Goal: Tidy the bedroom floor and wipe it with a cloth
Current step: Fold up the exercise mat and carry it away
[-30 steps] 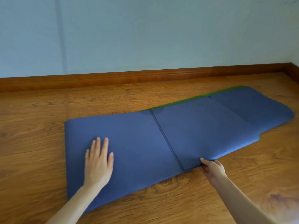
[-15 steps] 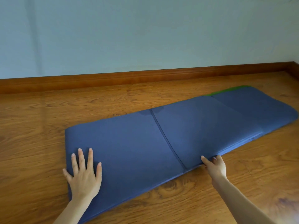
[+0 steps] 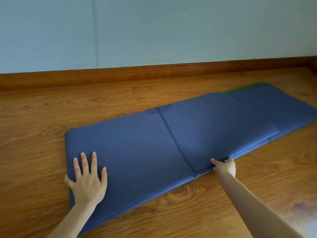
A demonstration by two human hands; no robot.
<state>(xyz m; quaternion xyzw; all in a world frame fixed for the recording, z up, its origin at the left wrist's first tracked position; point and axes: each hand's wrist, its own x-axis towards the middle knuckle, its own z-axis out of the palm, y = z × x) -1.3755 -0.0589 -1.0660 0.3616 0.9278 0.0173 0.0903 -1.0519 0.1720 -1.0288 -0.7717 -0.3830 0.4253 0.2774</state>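
Blue foam mat (image 3: 137, 152), folded lengthwise, lies flat on the wooden floor (image 3: 42, 117), running from near you out toward the right corner by the skirting board (image 3: 137, 73). Judge it light, soft, bendy and likely to flop; take it at the long near edge or the crease. A green layer (image 3: 240, 89) peeks out at the far end. Your left hand (image 3: 87, 182) presses flat, fingers spread, on the near-left corner. Your right hand (image 3: 223, 166) pinches the near edge by the crease. Nothing visible blocks you.

home room: wood floor (image 3: 51, 117), skirting board (image 3: 154, 73)
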